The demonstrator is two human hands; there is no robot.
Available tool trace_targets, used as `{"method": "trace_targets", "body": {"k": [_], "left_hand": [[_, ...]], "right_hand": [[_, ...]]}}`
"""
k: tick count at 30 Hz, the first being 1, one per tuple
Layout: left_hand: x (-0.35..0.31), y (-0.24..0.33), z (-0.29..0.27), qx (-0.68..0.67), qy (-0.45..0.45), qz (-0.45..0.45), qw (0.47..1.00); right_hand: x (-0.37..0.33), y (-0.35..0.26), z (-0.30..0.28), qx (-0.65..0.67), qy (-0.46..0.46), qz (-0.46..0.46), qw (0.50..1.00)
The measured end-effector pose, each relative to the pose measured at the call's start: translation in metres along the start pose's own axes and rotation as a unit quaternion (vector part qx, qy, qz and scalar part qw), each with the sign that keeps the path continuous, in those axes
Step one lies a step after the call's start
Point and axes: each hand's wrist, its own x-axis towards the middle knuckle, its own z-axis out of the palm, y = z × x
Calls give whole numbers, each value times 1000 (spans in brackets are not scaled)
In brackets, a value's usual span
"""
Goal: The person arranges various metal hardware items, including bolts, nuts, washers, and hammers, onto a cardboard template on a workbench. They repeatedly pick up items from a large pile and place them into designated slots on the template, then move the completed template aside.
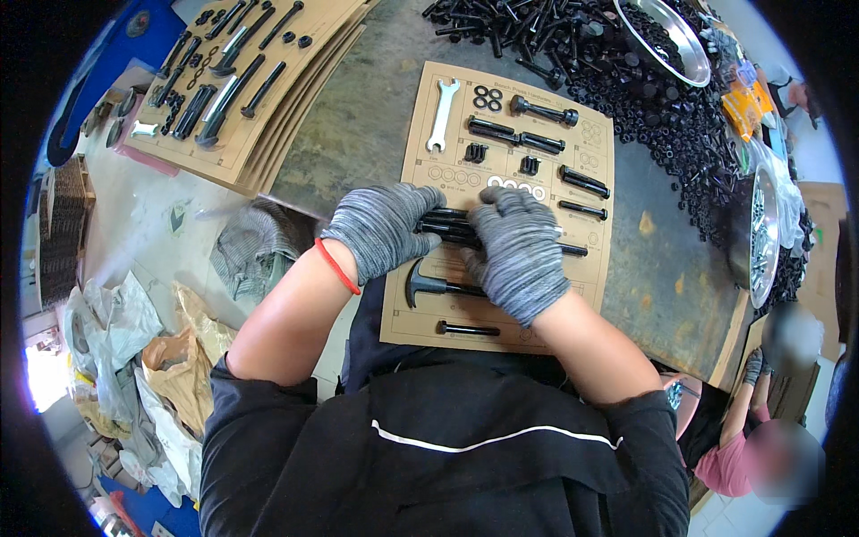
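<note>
1. The black bolts [452,225] lie between the two hands, near the middle of a brown cardboard sheet [582,295] at the bench's near edge. Their long axis runs left to right, roughly parallel to the sheet's near edge; which ends are heads is hidden.
2. The left hand [385,228], in a grey knit glove, has thumb and fingers drawn in narrow around the bolts' left ends. The right hand [519,251], gloved alike, curls over their right ends. Whether the bolts are lifted or resting, I cannot tell.
3. Just nearer than the hands, a black hammer [429,286] has its head toward the sheet's left edge, handle pointing right. A silver wrench [443,116] stands lengthwise by the sheet's far-left corner.
4. A printed heading runs along the sheet's far edge; outline drawings and small captions, too fine to read, mark places below it.
5. The bench [667,295] has a worn grey top with rusty stains. Heaped black bolts and nuts [662,143] cover its far-right part, beside metal bowls [763,242]; stacked loaded sheets [242,161] fill the left end.
6. Plastic and paper bags [174,358] lie on the pale floor to the left; at the right is a person in pink [723,465].
</note>
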Motion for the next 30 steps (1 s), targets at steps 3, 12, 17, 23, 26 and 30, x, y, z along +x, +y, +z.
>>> {"method": "trace_targets", "body": {"k": [3, 12, 17, 23, 26, 30], "left_hand": [[-2, -2, 4, -13, 12, 11, 1000], [-7, -1, 14, -59, 73, 44, 995], [-4, 14, 1, -130, 1, -102, 986], [11, -36, 42, -286, 294, -78, 909], [21, -52, 60, -190, 349, -75, 915], [19, -52, 62, -173, 385, -74, 903]], "right_hand": [[-8, 9, -3, -17, -8, 30, 999], [-10, 19, 1, -7, -39, 45, 998], [-34, 76, -23, 64, 127, 81, 986], [-83, 270, -47, -106, 235, 305, 917], [-82, 342, -69, -99, 238, 449, 856], [-58, 399, -79, -64, 214, 501, 836]]}}
